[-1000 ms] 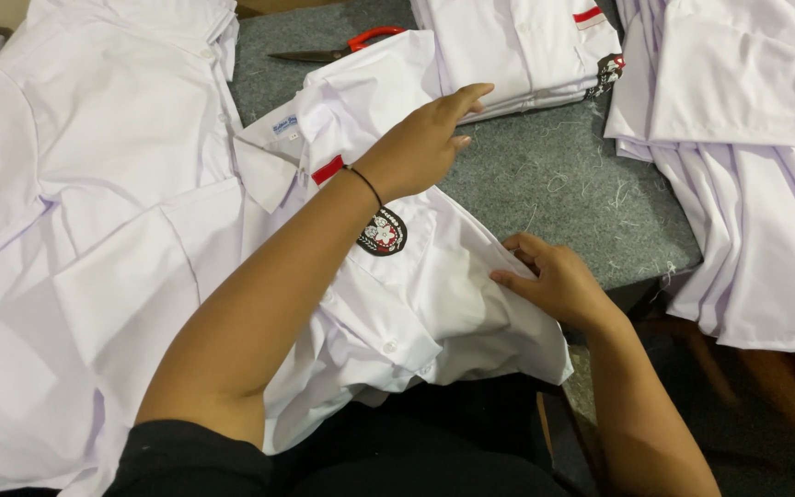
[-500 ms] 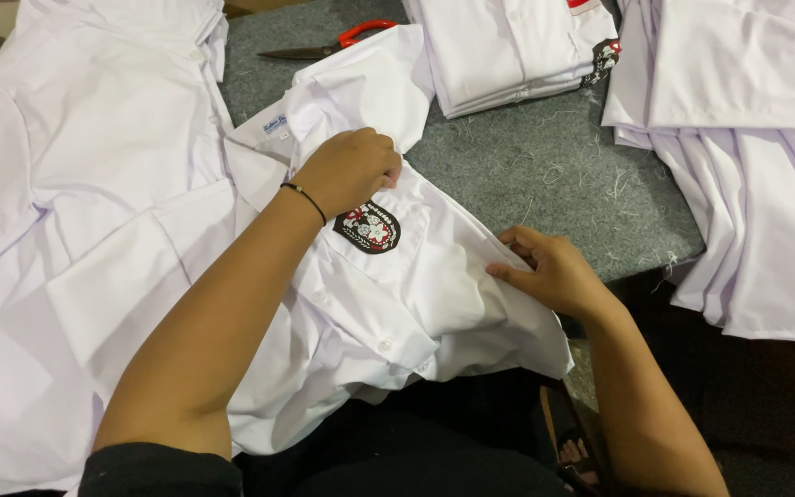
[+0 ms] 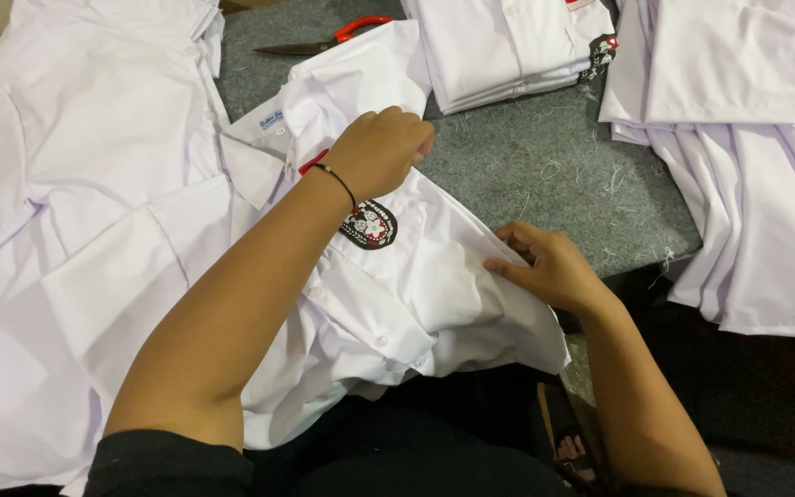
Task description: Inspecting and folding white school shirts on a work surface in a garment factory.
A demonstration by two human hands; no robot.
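A white shirt (image 3: pixel 434 285) with a dark round chest badge (image 3: pixel 370 225) lies half folded on the grey felt table (image 3: pixel 554 166). My left hand (image 3: pixel 384 147) is closed into a fist and grips the shirt's cloth near the collar. My right hand (image 3: pixel 549 267) pinches the shirt's right edge where it hangs over the table's front. A thin black band circles my left wrist.
Red-handled scissors (image 3: pixel 338 37) lie at the back. A stack of folded white shirts (image 3: pixel 508 46) sits behind them. Loose white shirts cover the left side (image 3: pixel 75 184) and the right side (image 3: pixel 747 138).
My left hand has pulled back from the far collar toward me and closed on the cloth. The right hand has stayed on the shirt's edge.
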